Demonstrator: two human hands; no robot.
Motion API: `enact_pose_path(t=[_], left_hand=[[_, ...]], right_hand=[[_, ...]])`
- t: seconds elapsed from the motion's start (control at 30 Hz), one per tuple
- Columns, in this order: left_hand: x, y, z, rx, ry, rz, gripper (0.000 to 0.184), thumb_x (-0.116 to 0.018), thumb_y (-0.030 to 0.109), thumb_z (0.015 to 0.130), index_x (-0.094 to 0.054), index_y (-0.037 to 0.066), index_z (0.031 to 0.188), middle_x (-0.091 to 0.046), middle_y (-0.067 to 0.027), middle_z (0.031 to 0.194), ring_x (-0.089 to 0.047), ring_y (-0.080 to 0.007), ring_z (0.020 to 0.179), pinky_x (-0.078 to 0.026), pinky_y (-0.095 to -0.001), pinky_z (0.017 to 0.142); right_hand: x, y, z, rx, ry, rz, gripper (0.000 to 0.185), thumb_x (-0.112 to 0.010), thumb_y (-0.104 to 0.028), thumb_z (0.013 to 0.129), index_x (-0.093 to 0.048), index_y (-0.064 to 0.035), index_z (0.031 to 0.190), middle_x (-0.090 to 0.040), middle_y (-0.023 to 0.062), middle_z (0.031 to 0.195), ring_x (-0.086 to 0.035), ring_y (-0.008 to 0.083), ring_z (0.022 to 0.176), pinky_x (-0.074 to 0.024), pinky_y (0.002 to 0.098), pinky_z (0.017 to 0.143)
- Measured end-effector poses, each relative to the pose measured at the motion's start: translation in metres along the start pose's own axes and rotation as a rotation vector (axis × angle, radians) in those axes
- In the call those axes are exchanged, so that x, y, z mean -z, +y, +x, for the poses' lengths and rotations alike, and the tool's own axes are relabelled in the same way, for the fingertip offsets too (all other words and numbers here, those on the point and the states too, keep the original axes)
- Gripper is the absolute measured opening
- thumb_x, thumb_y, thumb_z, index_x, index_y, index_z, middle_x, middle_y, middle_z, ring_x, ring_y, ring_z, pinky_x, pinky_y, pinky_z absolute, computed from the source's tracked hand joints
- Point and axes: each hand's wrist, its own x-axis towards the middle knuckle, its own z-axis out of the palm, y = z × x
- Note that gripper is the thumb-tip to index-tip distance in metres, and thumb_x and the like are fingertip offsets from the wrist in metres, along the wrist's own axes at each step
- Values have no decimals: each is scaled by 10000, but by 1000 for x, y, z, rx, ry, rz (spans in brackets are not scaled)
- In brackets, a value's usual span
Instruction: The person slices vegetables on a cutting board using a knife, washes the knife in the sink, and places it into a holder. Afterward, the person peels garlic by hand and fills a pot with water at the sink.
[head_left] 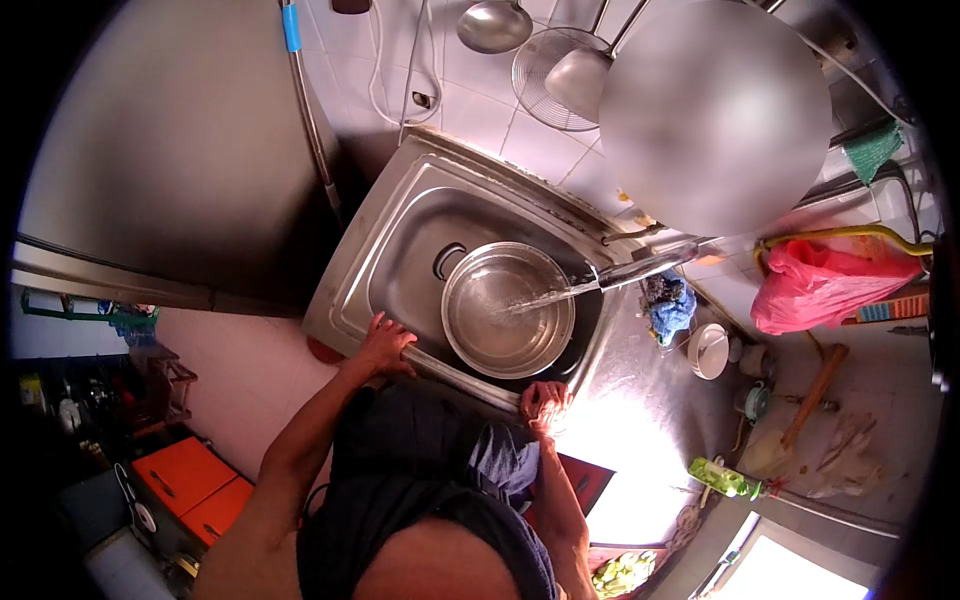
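A metal pot [508, 345] with loop handles stands in the basin of the steel sink [345, 300]. Water runs from a tap [650, 266] in a clear stream [550, 297] into the pot, where water covers the bottom. My left hand [388, 345] lies on the sink's front edge, left of the pot, fingers spread and holding nothing. On the same edge, just below the pot's right side, rests my right hand [547, 403]. Its fingers are curled in, and whatever may be inside them is hidden. Neither hand touches the pot.
Right of the sink, a blue cloth [670, 305] and a white bowl [708, 352] sit on the steel counter [640, 385]. A ladle [495, 27] and strainer [540, 90] hang on the tiled wall. A pink bag [825, 283] hangs at right. A blurred disc covers part of the wall.
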Motion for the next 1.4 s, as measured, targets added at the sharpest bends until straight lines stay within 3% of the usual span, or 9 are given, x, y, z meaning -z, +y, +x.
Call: enact_pose_path(t=[0.47,0.57,0.77,0.83,1.0,1.1,1.27,1.33,1.4], left_hand=[[26,16,-4,26,-57,-28,842,-872,626,627,-668,159,1296,-611,-108,1340,-461,-305,1369,-82,-567,1245],[32,25,7,36,-130,-29,833,-864,585,677,-646,121,1333,-600,-124,1367,-493,-355,1354,-182,-560,1233],[34,60,43,254,13,-913,745,-809,469,849,-558,11,1381,-620,-179,1388,-628,-336,1226,-516,-433,1021],[42,66,61,260,-129,-1154,705,-774,447,911,-519,38,1425,-637,-144,1356,-629,-282,1221,-554,-419,962],[-11,62,81,402,-110,-1510,731,-697,316,993,-294,207,1593,-485,-146,1518,-572,-382,1290,-517,-639,980],[-20,63,88,469,-116,-1677,580,-709,284,987,-446,112,1475,-530,-149,1464,-593,-349,1264,-523,-616,999],[-71,21,100,77,-221,-1093,295,-663,237,1008,-564,-13,1127,-600,-149,1307,-639,-287,1163,-600,-498,936],[-74,17,105,-12,-242,-940,278,-652,226,1014,-593,-44,1041,-618,-149,1268,-651,-272,1138,-619,-469,920],[-69,28,105,124,-153,-1491,468,-611,215,1019,-366,-4,1352,-613,-174,1223,-677,-345,1090,-655,-483,834]], right_hand=[[19,-4,12,-219,-63,275,145,-640,-155,899,-724,-37,890,-718,130,918,-665,310,922,-504,450,878],[1,18,2,-528,4,686,337,-555,-287,1047,-683,15,1124,-730,168,987,-735,269,767,-595,340,679],[14,21,12,-1092,-127,1025,531,-595,-397,1025,-583,74,1269,-686,272,1132,-760,312,741,-622,350,543],[9,24,14,-1150,-115,1072,603,-635,-411,1000,-540,102,1303,-668,289,1177,-764,347,796,-645,382,601],[-3,22,25,-1226,-155,1262,604,-739,-320,940,-424,-41,1374,-597,208,1274,-674,380,1107,-601,514,919],[-16,22,29,-1276,-35,1256,302,-675,-244,965,-583,-45,1171,-680,90,1085,-713,258,982,-611,401,828],[-59,60,5,-780,-90,1216,334,-707,-195,963,-529,-118,1235,-637,110,1182,-671,331,1106,-581,486,953],[-19,24,34,-995,48,1470,302,-698,-236,977,-560,-71,1188,-652,109,1146,-680,299,1081,-582,453,948],[3,10,54,-1045,26,1426,316,-689,-259,986,-562,-52,1189,-656,111,1139,-686,287,1064,-582,441,950]])
